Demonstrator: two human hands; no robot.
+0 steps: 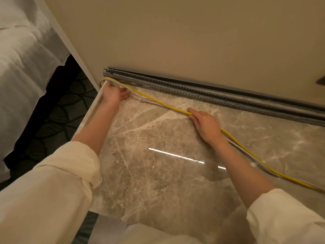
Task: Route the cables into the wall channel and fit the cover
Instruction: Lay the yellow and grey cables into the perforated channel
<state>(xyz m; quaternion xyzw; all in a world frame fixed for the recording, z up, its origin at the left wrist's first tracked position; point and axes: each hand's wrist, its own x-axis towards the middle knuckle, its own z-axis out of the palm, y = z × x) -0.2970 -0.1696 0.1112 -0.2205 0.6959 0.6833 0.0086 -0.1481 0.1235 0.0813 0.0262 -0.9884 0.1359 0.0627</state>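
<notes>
A grey slotted wall channel [202, 93] runs along the foot of the beige wall, open, with a dark cover strip [228, 88] lying just behind it against the wall. A yellow cable [158, 102] and white cables [140, 99] lie together on the marble top in front of the channel. My left hand [113, 94] grips the cable bundle near the channel's left end, at the table's corner. My right hand [206, 125] is closed on the yellow cable further right; the cables trail on past my wrist to the lower right edge.
The marble table top [149, 173] reflects a ceiling light strip. Its left edge [88, 118] drops to a dark patterned carpet. A bed with white linen [22, 59] stands at the left. A dark object [321, 80] shows on the wall at far right.
</notes>
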